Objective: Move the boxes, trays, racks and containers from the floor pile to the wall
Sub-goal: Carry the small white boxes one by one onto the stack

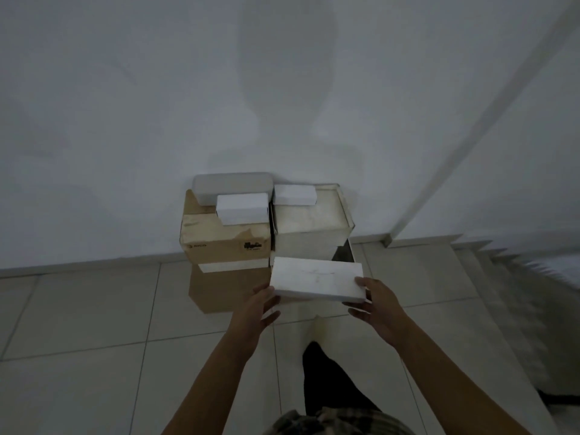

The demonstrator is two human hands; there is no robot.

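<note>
I see both hands stretched forward, holding a flat white box (317, 279) in the air, in front of the cardboard box (224, 237) and a little to its right. The left hand (266, 301) grasps the flat box's left end, thumb on top and fingers underneath. The right hand (373, 304) grasps the right end the same way. The cardboard box stands against the wall (125, 120). On top of it lie a grey rounded case (232, 185) and a small white box (241, 211). A pale container (310, 221) stands right beside it on its right.
</note>
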